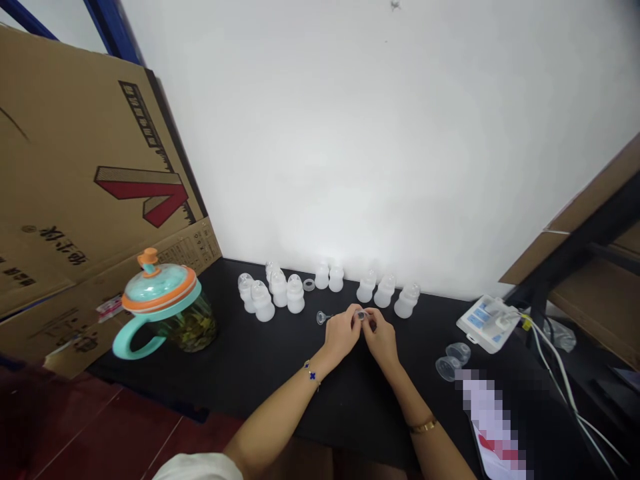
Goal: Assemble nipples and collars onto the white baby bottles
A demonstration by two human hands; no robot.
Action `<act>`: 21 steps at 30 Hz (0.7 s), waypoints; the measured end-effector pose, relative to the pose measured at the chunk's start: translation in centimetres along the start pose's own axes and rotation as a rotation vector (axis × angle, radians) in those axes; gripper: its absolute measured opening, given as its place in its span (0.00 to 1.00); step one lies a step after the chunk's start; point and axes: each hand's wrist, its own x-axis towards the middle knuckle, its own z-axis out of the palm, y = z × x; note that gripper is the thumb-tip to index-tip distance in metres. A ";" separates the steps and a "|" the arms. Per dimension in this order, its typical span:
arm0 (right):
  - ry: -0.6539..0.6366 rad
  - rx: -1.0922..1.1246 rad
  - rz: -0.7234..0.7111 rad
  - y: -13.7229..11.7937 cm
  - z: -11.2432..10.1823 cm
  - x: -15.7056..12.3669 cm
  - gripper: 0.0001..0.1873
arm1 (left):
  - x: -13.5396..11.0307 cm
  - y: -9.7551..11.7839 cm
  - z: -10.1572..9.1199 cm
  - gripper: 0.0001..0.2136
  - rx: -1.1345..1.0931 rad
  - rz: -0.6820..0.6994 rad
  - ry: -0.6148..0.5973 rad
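My left hand [344,332] and my right hand [381,339] meet over the black table, their fingers closed around a small translucent bottle collar ring [361,314]. Whether anything sits inside the ring is too small to tell. Just left of my left hand lies a clear bottle nipple [321,318] on its side. A second collar ring [309,285] rests flat farther back. White baby bottles with clear caps stand along the wall: several in the left cluster [279,289], two in the middle [336,277], and three on the right [385,291].
A jug with a turquoise lid [160,288] stands at the left, before a large cardboard box [75,153]. On the right are two clear domed pieces [449,367], a white power strip [489,323] with cables, and a phone [500,440], partly pixelated. A white wall [350,147] rises behind.
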 end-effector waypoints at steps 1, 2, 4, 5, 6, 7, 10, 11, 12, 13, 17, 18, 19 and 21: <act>0.002 0.004 0.001 0.0 0.0 0.0 0.16 | 0.0 0.0 0.0 0.13 -0.002 0.001 -0.001; 0.001 0.010 0.001 0.0 0.0 0.0 0.17 | 0.0 0.0 0.0 0.13 -0.007 0.005 0.001; -0.006 0.024 0.003 -0.1 0.0 0.0 0.17 | 0.0 -0.1 0.0 0.13 -0.022 0.014 0.010; -0.008 0.031 0.004 -0.1 0.0 0.0 0.16 | 0.0 -0.1 0.0 0.13 -0.028 0.016 0.014; -0.011 0.036 0.004 -0.1 -0.1 0.0 0.16 | 0.0 -0.1 0.0 0.12 -0.031 0.016 0.018; -0.016 0.040 0.004 -0.1 -0.1 0.0 0.15 | 0.0 -0.1 0.0 0.12 -0.032 0.014 0.020; -0.017 0.046 0.001 -0.1 -0.1 0.0 0.13 | 0.0 -0.2 0.1 0.10 -0.029 0.013 0.025; -0.014 0.051 -0.003 -0.1 -0.1 0.0 0.12 | 0.0 -0.2 0.1 0.10 -0.030 0.015 0.027; -0.011 0.058 -0.006 0.0 -0.1 0.0 0.12 | 0.0 -0.3 0.2 0.10 -0.032 0.020 0.029; -0.009 0.067 -0.010 0.0 -0.1 0.0 0.11 | 0.0 -0.3 0.2 0.10 -0.035 0.024 0.032; -0.012 0.092 -0.015 -0.1 -0.1 0.0 0.11 | 0.1 -0.4 0.3 0.10 -0.057 0.038 0.037; -0.010 0.093 -0.014 -0.1 -0.2 0.0 0.11 | 0.1 -0.4 0.3 0.10 -0.063 0.038 0.036; -0.007 0.093 -0.012 -0.2 -0.2 0.0 0.12 | 0.1 -0.4 0.2 0.10 -0.067 0.033 0.034; -0.012 0.100 -0.016 -0.5 -0.3 -0.1 0.12 | 0.2 -0.5 0.1 0.10 -0.065 0.009 0.029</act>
